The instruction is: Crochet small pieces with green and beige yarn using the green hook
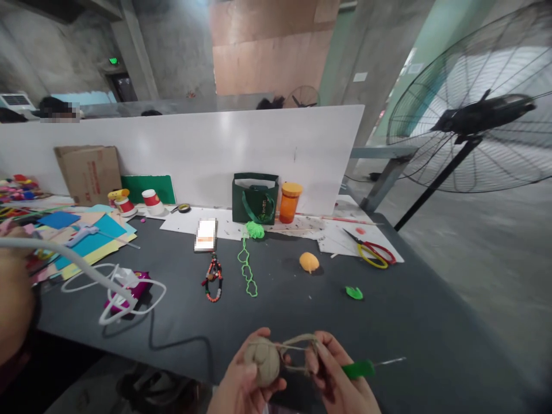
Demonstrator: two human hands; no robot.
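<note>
Left hand [236,376]: I see it wrapped around the beige ball [264,361].
Right hand [337,368]: I see it pinching the looped strand [302,337] and gripping the green-handled tool [359,369].
Beige ball: at the desk [276,307]'s near edge, strand stretching to the right hand.

l hand [237,376] & r hand [338,382]: both bare, fingers incl.

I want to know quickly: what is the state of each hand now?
Left hand: closed around a beige ball.
Right hand: closed, pinching cord, with a green-handled tool in its grip.
</note>
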